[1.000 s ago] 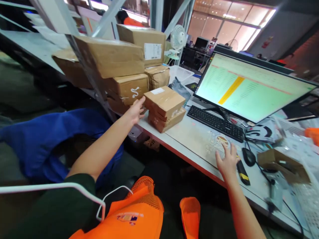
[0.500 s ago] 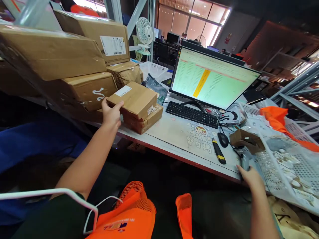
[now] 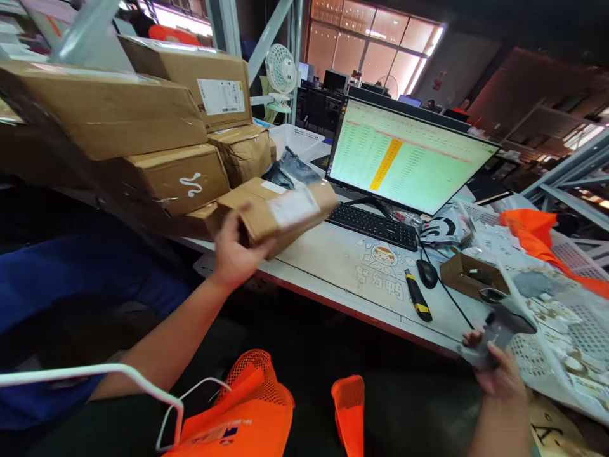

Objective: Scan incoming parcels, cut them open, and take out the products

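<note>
My left hand (image 3: 234, 252) is closed around the near end of a small cardboard parcel (image 3: 280, 212) with a white label, and holds it tilted in the air above the white desk (image 3: 333, 266). A second flat parcel (image 3: 247, 190) lies on the desk just behind it. My right hand (image 3: 499, 371) grips the handle of a grey barcode scanner (image 3: 497, 327) at the desk's front right edge, its head pointing up and left. A cable runs from the scanner across the desk.
Large brown boxes (image 3: 157, 120) are stacked at the left on the desk. A monitor (image 3: 404, 155) with a green spreadsheet, a black keyboard (image 3: 373, 225), a mouse (image 3: 427, 273), a black-and-yellow utility knife (image 3: 417, 295) and an open small carton (image 3: 469, 276) lie ahead. White mesh trays (image 3: 566, 324) are at the right.
My left hand has lifted the top small parcel off the one below and swung it toward the middle. My right hand has picked the scanner up off the desk.
</note>
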`<state>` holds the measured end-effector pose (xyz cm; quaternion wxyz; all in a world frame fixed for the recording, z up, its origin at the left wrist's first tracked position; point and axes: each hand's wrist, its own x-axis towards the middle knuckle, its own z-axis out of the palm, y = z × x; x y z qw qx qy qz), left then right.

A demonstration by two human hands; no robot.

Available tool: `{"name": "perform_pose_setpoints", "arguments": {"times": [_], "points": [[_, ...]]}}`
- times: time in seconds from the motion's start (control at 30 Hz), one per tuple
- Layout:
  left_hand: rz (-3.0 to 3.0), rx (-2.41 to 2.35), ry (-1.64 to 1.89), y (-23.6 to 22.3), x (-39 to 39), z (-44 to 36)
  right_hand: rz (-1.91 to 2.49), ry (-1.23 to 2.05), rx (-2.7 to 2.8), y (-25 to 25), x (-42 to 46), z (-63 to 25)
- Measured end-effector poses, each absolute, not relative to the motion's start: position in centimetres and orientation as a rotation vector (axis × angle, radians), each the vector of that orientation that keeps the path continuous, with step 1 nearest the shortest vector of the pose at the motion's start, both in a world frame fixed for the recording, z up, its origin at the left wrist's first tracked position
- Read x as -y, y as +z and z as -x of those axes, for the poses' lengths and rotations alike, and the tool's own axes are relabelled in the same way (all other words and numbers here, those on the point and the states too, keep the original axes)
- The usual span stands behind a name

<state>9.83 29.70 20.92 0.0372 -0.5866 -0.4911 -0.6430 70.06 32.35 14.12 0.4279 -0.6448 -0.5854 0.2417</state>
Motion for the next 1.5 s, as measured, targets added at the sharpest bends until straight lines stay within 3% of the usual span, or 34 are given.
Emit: {"name": "perform_pose_setpoints", "arguments": {"times": [0.13, 0.2, 0.33, 0.6, 0.93, 1.07, 1.2, 1.33, 1.5], "points": [[2.543, 0.912, -1.233, 18.7, -29.4, -14.8, 1.448, 1.0, 1.159, 17.3, -30.1, -65.3], [2.687, 0.852, -1.007, 16.9, -30.4, -16.2, 1.476, 1.212, 1.192, 18.6, -28.6, -62.2], [2.788, 0.774, -0.908, 13.6, -33.0, -17.3, 1.504, 1.64, 1.263, 20.4, -26.7, -57.3], [2.846, 0.723, -0.82, 12.4, -34.5, -16.5, 1.555, 1.77, 1.327, 20.6, -26.5, -56.8], [2.591, 0.897, -1.294, 8.0, -35.6, -13.7, 1.988, 0.969, 1.041, 16.6, -36.7, -69.4], [2.572, 1.051, -1.304, 6.7, -35.4, -13.4, 2.347, 0.413, 1.145, 14.9, -39.3, -72.7], [2.501, 1.075, -1.217, 6.6, -35.2, -14.1, 2.345, -0.131, 1.394, 14.1, -41.4, -67.7], [2.441, 1.083, -1.169, 6.7, -35.3, -14.7, 1.849, 0.104, 1.967, 13.7, -48.2, -57.3], [2.427, 1.132, -1.154, 6.7, -35.2, -14.7, 1.897, -0.03, 2.134, 12.8, -56.8, -49.6]]}}
